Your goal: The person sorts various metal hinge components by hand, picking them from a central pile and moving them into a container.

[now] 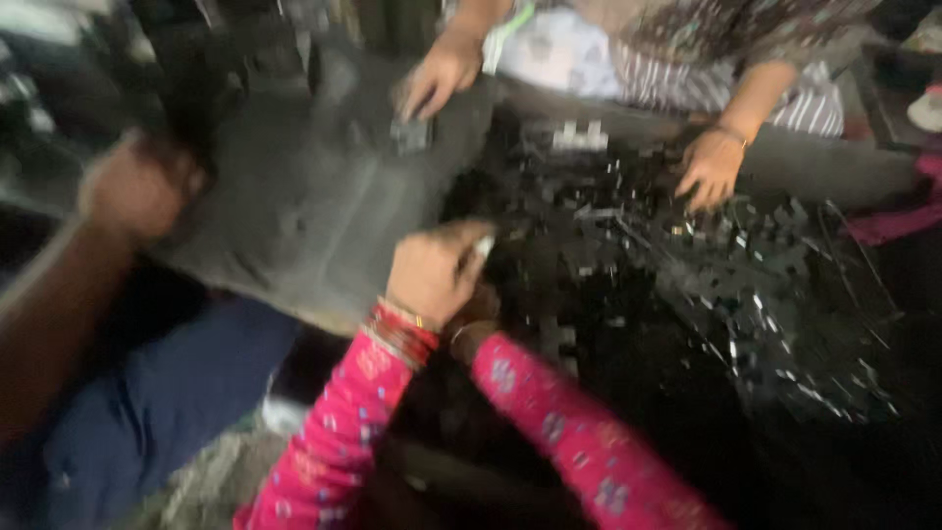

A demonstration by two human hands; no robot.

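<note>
A grey sheet [304, 186] is lying across the upper left and centre of the frame, its right edge meeting a heap of small black parts [687, 265] that is filling the centre right. Little bare room is showing between sheet and heap. In the lower centre, the wearer's left hand [432, 270], in a pink patterned sleeve with red bangles [400, 334], is closing its fingers at the heap's left edge; what it is gripping cannot be told. The right hand [476, 329] is sitting mostly hidden behind it; its state cannot be told. Across the top, a co-worker's hand [442, 74] is pressing a small dark piece [412, 132] onto the sheet, and another hand [711, 167] is reaching into the heap.
</note>
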